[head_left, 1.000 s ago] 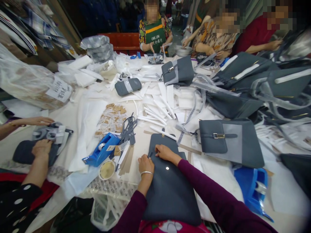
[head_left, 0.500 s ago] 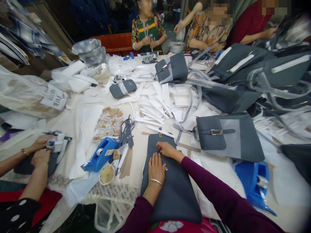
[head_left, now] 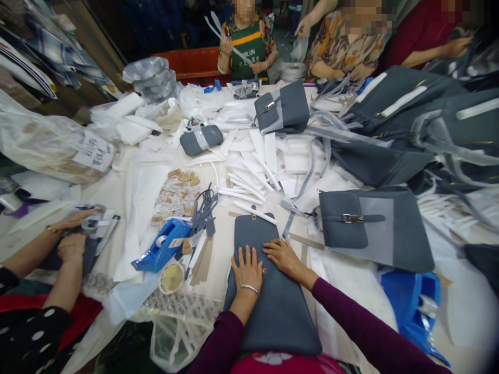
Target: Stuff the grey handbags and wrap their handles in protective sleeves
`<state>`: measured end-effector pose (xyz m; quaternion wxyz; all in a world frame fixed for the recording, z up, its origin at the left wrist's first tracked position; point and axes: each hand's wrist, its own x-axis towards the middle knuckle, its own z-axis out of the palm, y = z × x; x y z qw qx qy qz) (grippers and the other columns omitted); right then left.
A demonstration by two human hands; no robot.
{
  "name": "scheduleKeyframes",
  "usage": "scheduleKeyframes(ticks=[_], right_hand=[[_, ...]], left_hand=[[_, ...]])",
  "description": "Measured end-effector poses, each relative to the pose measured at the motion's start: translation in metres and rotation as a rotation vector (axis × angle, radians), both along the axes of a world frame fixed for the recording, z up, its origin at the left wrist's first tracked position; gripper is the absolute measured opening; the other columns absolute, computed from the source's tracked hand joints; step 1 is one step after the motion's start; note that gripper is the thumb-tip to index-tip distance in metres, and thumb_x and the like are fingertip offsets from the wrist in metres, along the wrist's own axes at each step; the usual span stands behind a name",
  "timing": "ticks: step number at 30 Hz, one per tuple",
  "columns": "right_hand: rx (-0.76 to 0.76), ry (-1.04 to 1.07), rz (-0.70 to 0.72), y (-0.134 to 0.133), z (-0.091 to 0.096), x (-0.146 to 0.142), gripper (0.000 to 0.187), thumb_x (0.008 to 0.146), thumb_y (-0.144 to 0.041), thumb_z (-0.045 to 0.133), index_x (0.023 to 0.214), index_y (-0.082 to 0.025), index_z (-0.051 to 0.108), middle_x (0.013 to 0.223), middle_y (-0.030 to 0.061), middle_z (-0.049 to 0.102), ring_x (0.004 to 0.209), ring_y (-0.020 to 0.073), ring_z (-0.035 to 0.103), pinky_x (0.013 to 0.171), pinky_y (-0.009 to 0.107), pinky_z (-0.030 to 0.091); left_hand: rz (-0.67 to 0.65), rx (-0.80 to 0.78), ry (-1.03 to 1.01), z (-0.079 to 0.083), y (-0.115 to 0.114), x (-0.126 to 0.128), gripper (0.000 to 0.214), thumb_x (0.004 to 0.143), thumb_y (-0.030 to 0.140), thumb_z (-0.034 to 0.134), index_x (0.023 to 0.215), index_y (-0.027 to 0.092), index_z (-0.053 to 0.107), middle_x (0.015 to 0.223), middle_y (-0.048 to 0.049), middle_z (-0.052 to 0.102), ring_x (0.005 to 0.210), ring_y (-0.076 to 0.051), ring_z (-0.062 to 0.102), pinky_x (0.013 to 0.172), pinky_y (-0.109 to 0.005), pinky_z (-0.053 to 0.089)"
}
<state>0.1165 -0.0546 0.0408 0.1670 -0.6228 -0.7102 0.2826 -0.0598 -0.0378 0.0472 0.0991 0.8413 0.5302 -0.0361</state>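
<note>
A flat dark grey bag panel [head_left: 273,311] lies on the table in front of me, reaching from my lap up to a small gold fitting at its far end. My left hand [head_left: 246,269] rests flat on it, fingers stretched out, with a silver bangle on the wrist. My right hand [head_left: 284,255] lies flat beside it, fingers spread and pointing left. A small metal stud shows between the two hands. Neither hand holds anything.
A blue tape dispenser [head_left: 161,252] and a tape roll [head_left: 171,278] sit to my left. A finished grey bag [head_left: 374,226] lies to my right, above a blue dispenser [head_left: 417,306]. White strips [head_left: 249,187] cover the middle. A neighbour's hands [head_left: 72,244] work at left; several people stand opposite.
My left hand moved from a fist at the panel's left edge onto its middle and opened flat. My right hand slid down from the panel's top and spread out beside it.
</note>
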Motion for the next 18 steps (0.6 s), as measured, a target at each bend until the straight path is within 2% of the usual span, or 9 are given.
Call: scheduleKeyframes(ticks=[5, 9, 12, 15, 17, 18], right_hand=[[-0.07, -0.008, 0.06, 0.009, 0.003, 0.005, 0.031, 0.094, -0.032, 0.042, 0.114, -0.028, 0.065, 0.128, 0.0024, 0.057, 0.113, 0.0226, 0.043, 0.097, 0.041, 0.033], [-0.129, -0.056, 0.064, 0.047, 0.01, 0.01, 0.03, 0.09, -0.026, 0.051, 0.117, -0.031, 0.062, 0.138, 0.0038, 0.047, 0.119, 0.026, 0.04, 0.098, 0.045, 0.033], [-0.213, 0.017, -0.142, 0.09, 0.023, 0.021, 0.047, 0.082, -0.013, 0.056, 0.126, -0.03, 0.055, 0.144, 0.0065, 0.039, 0.125, 0.0298, 0.037, 0.101, 0.049, 0.032], [-0.208, 0.093, -0.379, 0.12, 0.042, 0.031, 0.052, 0.085, -0.008, 0.047, 0.136, -0.015, 0.044, 0.146, 0.0187, 0.032, 0.129, 0.0335, 0.032, 0.104, 0.052, 0.028], [-0.203, 0.143, -0.435, 0.121, 0.062, 0.032, 0.046, 0.087, -0.009, 0.042, 0.133, -0.009, 0.046, 0.138, 0.0226, 0.041, 0.125, 0.0312, 0.04, 0.104, 0.049, 0.03], [-0.206, 0.167, -0.443, 0.114, 0.075, 0.03, 0.041, 0.088, -0.011, 0.043, 0.128, -0.009, 0.052, 0.131, 0.0204, 0.05, 0.118, 0.0278, 0.048, 0.102, 0.044, 0.035]], left_hand=[[-0.135, -0.008, -0.08, 0.007, 0.001, -0.011, 0.043, 0.092, 0.032, 0.038, 0.135, 0.032, 0.045, 0.144, -0.0033, 0.044, 0.136, -0.031, 0.031, 0.108, -0.063, 0.021], [-0.114, 0.005, -0.09, 0.006, 0.002, -0.013, 0.043, 0.091, 0.032, 0.041, 0.134, 0.033, 0.046, 0.142, -0.0033, 0.047, 0.134, -0.031, 0.034, 0.109, -0.061, 0.022], [-0.121, 0.017, -0.076, 0.006, 0.003, -0.01, 0.042, 0.091, 0.033, 0.042, 0.133, 0.032, 0.048, 0.141, -0.0032, 0.048, 0.133, -0.03, 0.036, 0.11, -0.057, 0.025], [-0.14, 0.042, -0.058, 0.004, 0.004, -0.01, 0.042, 0.091, 0.032, 0.043, 0.132, 0.03, 0.049, 0.139, -0.0034, 0.05, 0.132, -0.03, 0.038, 0.109, -0.054, 0.029], [-0.155, 0.067, -0.056, 0.0, 0.005, -0.012, 0.042, 0.09, 0.031, 0.044, 0.131, 0.03, 0.05, 0.138, -0.0034, 0.051, 0.13, -0.03, 0.04, 0.108, -0.052, 0.032], [-0.161, 0.081, -0.06, -0.004, 0.006, -0.013, 0.041, 0.09, 0.03, 0.045, 0.131, 0.03, 0.051, 0.137, -0.0034, 0.052, 0.13, -0.03, 0.041, 0.106, -0.051, 0.033]])
